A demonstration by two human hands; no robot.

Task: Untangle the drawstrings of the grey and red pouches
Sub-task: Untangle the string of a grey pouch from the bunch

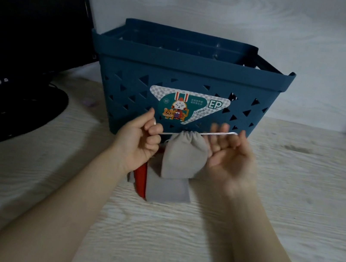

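A light grey pouch (182,156) hangs in the air between my hands from a taut white drawstring (217,133). My left hand (141,140) grips the left end of that string with curled fingers. My right hand (229,155) is palm up with spread, blurred fingers, and the string runs over them. Below, a red pouch (140,181) shows as a narrow strip, partly hidden behind my left wrist. A second grey pouch (166,188) lies beside it, under the hanging pouch. How their strings cross is hidden.
A dark blue plastic basket (176,77) with triangular holes and a sticker stands just behind my hands on the pale wooden table (150,240). A black monitor and its round base (20,61) fill the left side. A pale wall rises behind.
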